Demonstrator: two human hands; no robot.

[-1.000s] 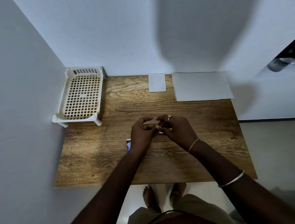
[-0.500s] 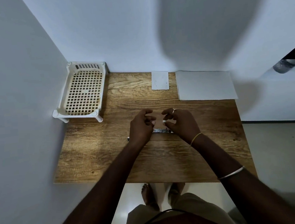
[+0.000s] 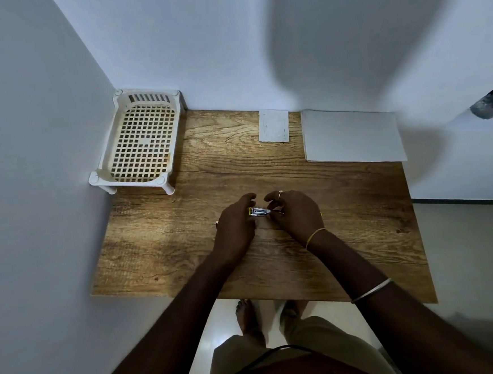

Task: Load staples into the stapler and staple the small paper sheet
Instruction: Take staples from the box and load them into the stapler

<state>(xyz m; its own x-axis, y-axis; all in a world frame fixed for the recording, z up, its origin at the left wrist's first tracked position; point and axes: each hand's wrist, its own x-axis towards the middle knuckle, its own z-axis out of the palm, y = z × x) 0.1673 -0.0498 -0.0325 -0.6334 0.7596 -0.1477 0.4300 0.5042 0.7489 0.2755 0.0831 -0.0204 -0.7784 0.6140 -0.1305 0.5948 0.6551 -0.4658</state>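
Note:
A small metal stapler lies lengthwise on the wooden table between my two hands, its shiny channel facing up. My left hand covers its left end, fingers curled on it. My right hand pinches at its right end with thumb and forefinger; whether it holds staples is too small to tell. The small paper sheet lies flat at the table's far edge, well beyond both hands.
A white plastic lattice basket stands in the far left corner against the walls. A larger white sheet lies at the far right. Walls close off the left and back; the table's front edge is near my body.
Both hands have come down closer onto the stapler, and its metal channel now shows between them. The camera has tilted slightly.

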